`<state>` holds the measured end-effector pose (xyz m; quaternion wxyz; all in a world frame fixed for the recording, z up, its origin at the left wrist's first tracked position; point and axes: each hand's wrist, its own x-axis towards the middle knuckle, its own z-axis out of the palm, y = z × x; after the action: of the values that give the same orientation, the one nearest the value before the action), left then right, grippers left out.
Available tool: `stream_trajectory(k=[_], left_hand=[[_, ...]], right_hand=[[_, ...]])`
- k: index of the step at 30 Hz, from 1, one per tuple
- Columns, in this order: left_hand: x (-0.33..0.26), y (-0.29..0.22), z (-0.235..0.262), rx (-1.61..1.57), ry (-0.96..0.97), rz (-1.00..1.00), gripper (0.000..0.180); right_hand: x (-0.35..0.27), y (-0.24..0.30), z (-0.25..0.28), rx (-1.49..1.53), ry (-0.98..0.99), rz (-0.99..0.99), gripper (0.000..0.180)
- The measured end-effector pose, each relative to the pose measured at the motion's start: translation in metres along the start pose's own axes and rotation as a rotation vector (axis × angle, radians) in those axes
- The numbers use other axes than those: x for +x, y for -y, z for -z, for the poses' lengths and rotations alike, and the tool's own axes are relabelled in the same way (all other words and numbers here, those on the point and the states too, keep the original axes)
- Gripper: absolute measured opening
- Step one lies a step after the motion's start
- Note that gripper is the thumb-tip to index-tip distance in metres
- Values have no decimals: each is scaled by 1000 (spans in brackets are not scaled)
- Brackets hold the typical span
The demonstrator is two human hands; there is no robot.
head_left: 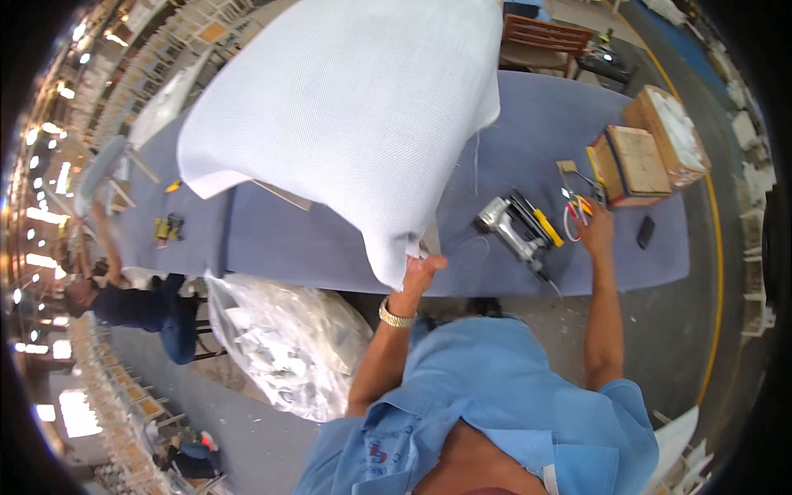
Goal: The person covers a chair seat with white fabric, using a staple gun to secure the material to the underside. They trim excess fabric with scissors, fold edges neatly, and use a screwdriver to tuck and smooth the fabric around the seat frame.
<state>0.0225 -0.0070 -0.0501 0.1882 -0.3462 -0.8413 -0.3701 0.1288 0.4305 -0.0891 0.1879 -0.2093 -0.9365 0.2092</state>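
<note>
A big pale grey-blue fabric cover [346,115], stretched over what looks like a padded panel, stands tilted up off the blue work table [528,132] and fills the picture from ten to one o'clock. Its lowest corner points down toward six o'clock, and there the left hand [419,276] pinches it, fingers closed on the cloth at the table's near edge. That single corner grip looks like the only support I can see, so the panel could swing or slide off the edge if the pinch slips; the weight hangs well above the hand.

At three o'clock from that corner lies a silver staple gun [513,227] with a yellow strip, its hose trailing toward the person. If the cover drops to the right, it could knock the gun or snag the hose. Further at three o'clock the right hand [596,227] reaches onto the table among small red-handled tools [576,213]; it touches or hovers just over them, and whether it is grasping one I cannot tell. Reaching while looking elsewhere could nudge the tools.

Beyond, at two o'clock, stand two open cardboard boxes [652,148], and a dark phone [645,232] lies near the table's edge. At seven o'clock a clear plastic bag [285,346] of scraps sits on the floor.
</note>
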Motion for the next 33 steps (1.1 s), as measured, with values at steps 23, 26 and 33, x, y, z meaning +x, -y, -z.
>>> stream_trajectory(k=[23, 26, 33], left_hand=[[5, 26, -2, -516, -143, 403, 62], [17, 18, -6, -714, -133, 419, 57], [40, 15, 6, -797, -26, 382, 56]], right_hand=[[-55, 158, -19, 726, 261, -353, 53], [-98, 199, 9, 815, -60, -23, 53], [-131, 283, 51, 656, -252, 469, 55]])
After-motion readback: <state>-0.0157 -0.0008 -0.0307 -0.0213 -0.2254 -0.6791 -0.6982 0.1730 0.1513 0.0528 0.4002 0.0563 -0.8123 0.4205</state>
